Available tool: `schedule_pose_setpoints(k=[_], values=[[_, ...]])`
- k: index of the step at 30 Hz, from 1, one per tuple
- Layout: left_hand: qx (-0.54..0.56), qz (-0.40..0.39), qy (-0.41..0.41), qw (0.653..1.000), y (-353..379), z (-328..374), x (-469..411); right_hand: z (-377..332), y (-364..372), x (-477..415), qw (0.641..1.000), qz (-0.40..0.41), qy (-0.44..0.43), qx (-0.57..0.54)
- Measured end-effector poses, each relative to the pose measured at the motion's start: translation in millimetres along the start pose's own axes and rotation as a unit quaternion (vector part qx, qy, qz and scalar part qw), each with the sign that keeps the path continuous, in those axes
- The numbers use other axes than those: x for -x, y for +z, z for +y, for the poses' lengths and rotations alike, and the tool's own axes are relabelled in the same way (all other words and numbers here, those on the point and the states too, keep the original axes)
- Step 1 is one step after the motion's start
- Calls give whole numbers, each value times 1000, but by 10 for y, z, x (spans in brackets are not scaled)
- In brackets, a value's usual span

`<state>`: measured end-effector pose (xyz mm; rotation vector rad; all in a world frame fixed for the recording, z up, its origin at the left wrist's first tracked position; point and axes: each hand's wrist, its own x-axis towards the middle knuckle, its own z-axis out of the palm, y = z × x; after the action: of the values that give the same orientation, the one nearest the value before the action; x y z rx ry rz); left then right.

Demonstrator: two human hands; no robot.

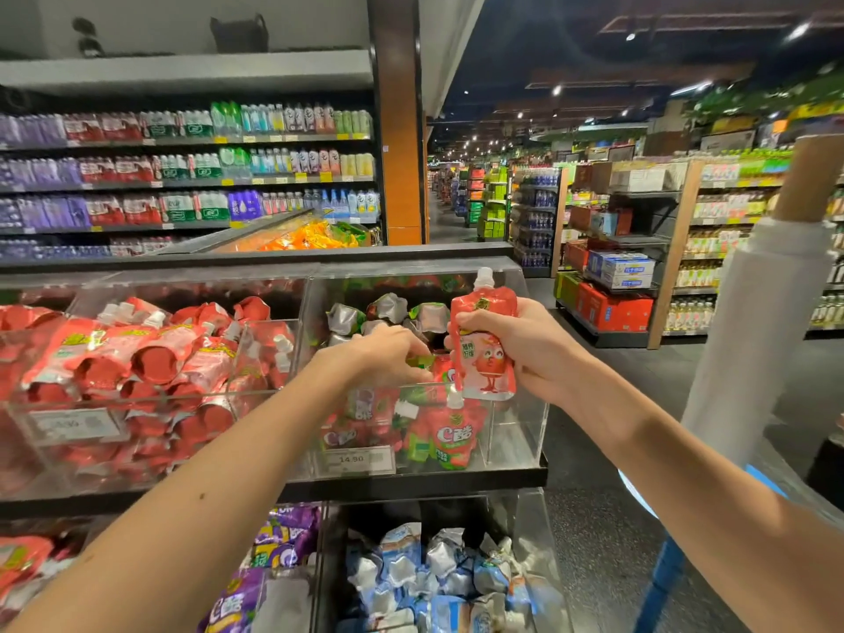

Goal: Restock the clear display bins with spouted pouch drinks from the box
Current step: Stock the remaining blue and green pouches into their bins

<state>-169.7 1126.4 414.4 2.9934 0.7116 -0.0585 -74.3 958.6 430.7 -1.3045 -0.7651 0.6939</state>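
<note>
Red pouch [491, 363] clamped upright in right hand [523, 344] fingers, just above clear bin [516, 427] | left hand [379, 354] fingers curled among pouches [452, 438] inside, grip unclear | bin seems roughly half full, more to add; box unseen

Upright red spouted pouch [491, 367] (white cap), above clear bin [516, 431], seemingly half-filled

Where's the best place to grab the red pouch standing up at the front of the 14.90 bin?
Probably its white spout, reached from above: the red pouch stands upright behind the bin's clear front wall, spout topmost.
</note>
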Motion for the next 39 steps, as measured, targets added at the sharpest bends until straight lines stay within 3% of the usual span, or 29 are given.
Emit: schedule_pose_setpoints(k=[2, 4, 6, 8, 11, 16, 19, 23, 27, 31, 36, 39], values=[[94, 79, 18, 992, -18, -64, 133, 6, 45, -5, 1000, 4, 0, -4], [255, 169, 52, 951, -90, -64, 344, 15, 130, -10, 1000, 13, -3, -1], [438, 167, 83, 879, -174, -57, 602, 17, 282, 0, 1000, 10, -16, 2], [510, 119, 102, 845, -172, -103, 847, 41, 496, 27, 999, -4, -35, -15], [502, 142, 108, 846, 57, -227, 1209, 155, 906, 126, 998, -21, -45, -49], [557, 267, 41, 785, 340, -743, 1929, 412, 1750, 338, 991, -119, -54, -29], [558, 353, -50, 749, 408, -1115, 2528, 555, 2414, 548, 981, -175, -88, -2], [497, 495, -239, 672, 515, -1511, 3327, 797, 3232, 935, 951, -282, -116, 39], [480, 513, -343, 623, 641, -1792, 3948, 958, 3791, 1296, 911, -343, -209, 97], [533, 487, -316, 616, 609, -2129, 4264, 1022, 4249, 1303, 901, -314, -256, 154], [562, 430, -228, 669, 612, -2872, 4316, 1207, 4793, 927, 906, -278, -256, 189], [573, 421, -200, 673, 527, -3518, 4269, 1299, 5248, 683, 917, -258, -247, 181]])
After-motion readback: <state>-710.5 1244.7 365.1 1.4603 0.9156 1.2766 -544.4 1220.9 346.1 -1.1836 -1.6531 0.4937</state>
